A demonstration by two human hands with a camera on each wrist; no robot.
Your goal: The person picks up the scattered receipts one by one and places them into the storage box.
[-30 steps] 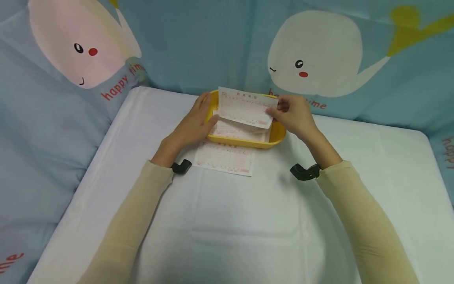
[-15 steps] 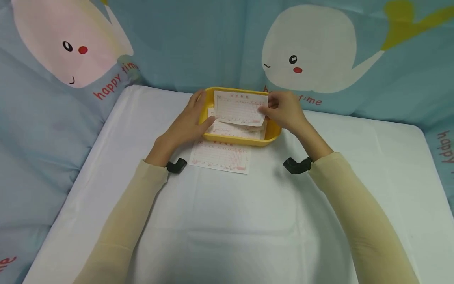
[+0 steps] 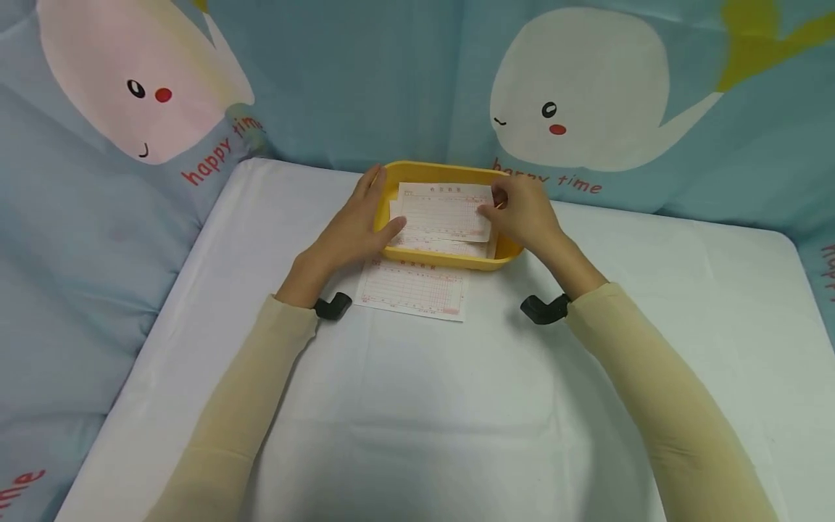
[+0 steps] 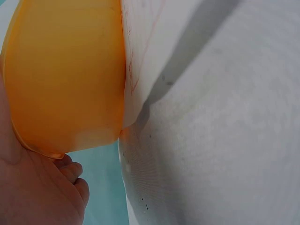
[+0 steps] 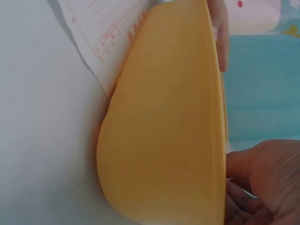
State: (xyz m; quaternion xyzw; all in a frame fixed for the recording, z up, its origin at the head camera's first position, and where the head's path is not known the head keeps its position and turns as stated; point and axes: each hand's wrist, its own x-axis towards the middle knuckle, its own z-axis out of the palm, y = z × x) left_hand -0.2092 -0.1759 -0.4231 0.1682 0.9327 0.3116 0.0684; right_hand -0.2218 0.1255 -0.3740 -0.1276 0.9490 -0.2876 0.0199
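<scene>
A yellow oblong plastic tray [image 3: 446, 262] stands on the table with several printed paper slips in it. My left hand [image 3: 349, 226] holds the tray's left end, thumb over the rim and the other fingers along the outside. At the tray's right end, my right hand [image 3: 530, 210] pinches the right edge of the topmost slip [image 3: 443, 212], which has red print and lies over other slips [image 3: 450, 248]. In the right wrist view the tray wall [image 5: 164, 112] hides the slips inside and part of the right hand [image 5: 274, 183].
Another printed slip [image 3: 412, 291] lies on the white tablecloth [image 3: 417, 391], its far edge against or under the tray's front. A blue curtain [image 3: 372, 80] with whale pictures hangs behind the table. Each wrist wears a black camera mount [image 3: 334, 306].
The slip in my right hand has come down from a raised, tilted position above the tray to lie flatter on the others. My left hand stays on the tray.
</scene>
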